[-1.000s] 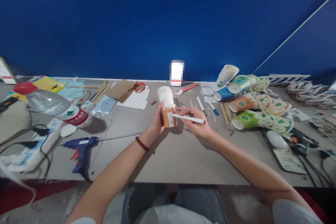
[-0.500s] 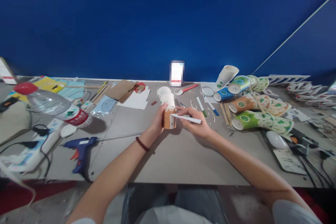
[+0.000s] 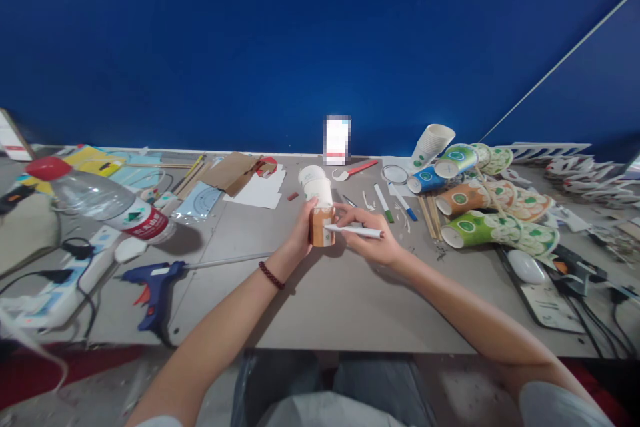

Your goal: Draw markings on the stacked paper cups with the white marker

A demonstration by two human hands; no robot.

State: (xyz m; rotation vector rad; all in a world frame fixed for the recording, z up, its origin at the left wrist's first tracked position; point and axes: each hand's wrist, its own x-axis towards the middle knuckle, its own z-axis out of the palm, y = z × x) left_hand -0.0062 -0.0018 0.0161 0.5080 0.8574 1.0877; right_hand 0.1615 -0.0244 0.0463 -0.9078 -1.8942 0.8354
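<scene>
An orange-brown paper cup [image 3: 318,235] is in the grip of my left hand [image 3: 301,230], its fingers wrapped round the left side. White paper cups [image 3: 316,185] extend from its far end; whether they are joined to it I cannot tell. In my right hand [image 3: 373,238] a white marker pen [image 3: 361,231] lies pinched between the fingers, its tip at the cup's printed side. Beyond the right hand lie a green-ended marker [image 3: 383,203] and a blue-ended marker [image 3: 405,203], with white paper scraps beside them.
At left are a blue glue gun [image 3: 156,287], a water bottle [image 3: 107,201] and a power strip [image 3: 70,283]. On the right, several patterned cups [image 3: 475,230] lie near wooden sticks [image 3: 430,215] and a computer mouse [image 3: 525,267]. A phone [image 3: 337,140] stands against the blue wall.
The marker tip has moved slightly down along the cup's side, and my right hand has shifted with it. My left hand and the cup stay nearly still.
</scene>
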